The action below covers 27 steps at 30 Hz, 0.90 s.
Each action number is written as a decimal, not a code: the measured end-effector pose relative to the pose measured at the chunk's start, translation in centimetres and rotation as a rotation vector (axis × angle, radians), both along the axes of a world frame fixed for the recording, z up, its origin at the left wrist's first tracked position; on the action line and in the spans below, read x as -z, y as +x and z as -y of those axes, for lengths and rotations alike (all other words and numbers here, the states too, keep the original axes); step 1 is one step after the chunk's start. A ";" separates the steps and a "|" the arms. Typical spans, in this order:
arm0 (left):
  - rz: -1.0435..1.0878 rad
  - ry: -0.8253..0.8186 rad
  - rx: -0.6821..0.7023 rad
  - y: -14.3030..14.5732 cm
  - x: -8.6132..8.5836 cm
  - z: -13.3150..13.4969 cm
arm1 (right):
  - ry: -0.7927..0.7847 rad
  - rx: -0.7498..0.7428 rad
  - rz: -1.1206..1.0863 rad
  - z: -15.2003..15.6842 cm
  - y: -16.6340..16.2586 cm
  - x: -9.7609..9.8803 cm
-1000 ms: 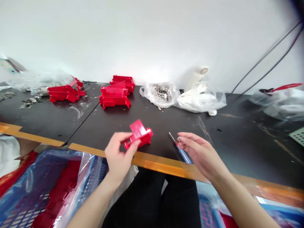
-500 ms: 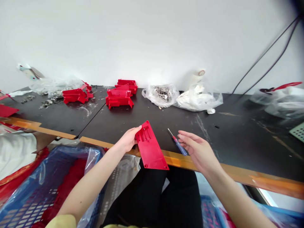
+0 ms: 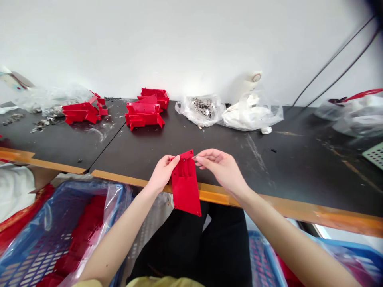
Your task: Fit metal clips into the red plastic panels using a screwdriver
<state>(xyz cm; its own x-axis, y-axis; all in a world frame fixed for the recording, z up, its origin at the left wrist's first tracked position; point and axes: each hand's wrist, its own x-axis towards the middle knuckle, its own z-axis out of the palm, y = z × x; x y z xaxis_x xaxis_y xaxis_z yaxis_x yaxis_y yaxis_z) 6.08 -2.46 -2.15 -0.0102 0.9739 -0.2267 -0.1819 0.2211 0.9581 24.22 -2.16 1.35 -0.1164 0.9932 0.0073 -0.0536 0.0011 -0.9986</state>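
My left hand (image 3: 163, 172) grips a flat red plastic panel (image 3: 186, 193) by its upper left edge, thumb on top. The panel has slanted ends, a slotted recess near its top and small round holes at its corners. It hangs tilted over the table's front edge. Fingertips of my right hand (image 3: 220, 168) are pinched together at the panel's upper right corner. Between them is a small thin piece, seemingly metal, too small to name. No screwdriver shows in the present view.
Red plastic housings (image 3: 145, 115) stand at the back of the black table (image 3: 239, 147). Behind the panel lie a bag of small metal parts (image 3: 203, 107) and a bag of white pieces (image 3: 251, 113). A blue basket (image 3: 119, 195) holds red parts. Another person's white sleeve (image 3: 18, 191) is at left.
My right hand has moved left to the panel's upper corner. The panel has turned more upright. The screwdriver seen on the table beside my right hand is out of sight now.
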 end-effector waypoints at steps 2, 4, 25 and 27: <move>-0.001 0.009 0.024 -0.2 0.0 0.0 | 0.076 -0.097 0.120 -0.6 -0.8 0.4; 0.007 0.010 0.064 -0.4 0.0 0.1 | 0.199 -0.134 0.293 -1.0 -1.4 0.7; -0.343 0.156 0.141 -0.9 0.8 1.0 | 0.345 -0.061 0.634 -1.9 -2.7 0.8; -0.367 0.150 0.141 -0.9 0.7 1.0 | 0.327 -0.064 0.637 -1.9 -2.8 0.6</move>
<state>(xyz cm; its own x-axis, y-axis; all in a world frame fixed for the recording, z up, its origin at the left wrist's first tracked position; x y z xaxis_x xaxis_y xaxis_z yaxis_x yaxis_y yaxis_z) 5.19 -3.42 -2.88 0.0717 0.9935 -0.0887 0.1995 0.0728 0.9772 21.39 -0.26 0.74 -0.2552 0.9428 0.2143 0.5294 0.3217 -0.7850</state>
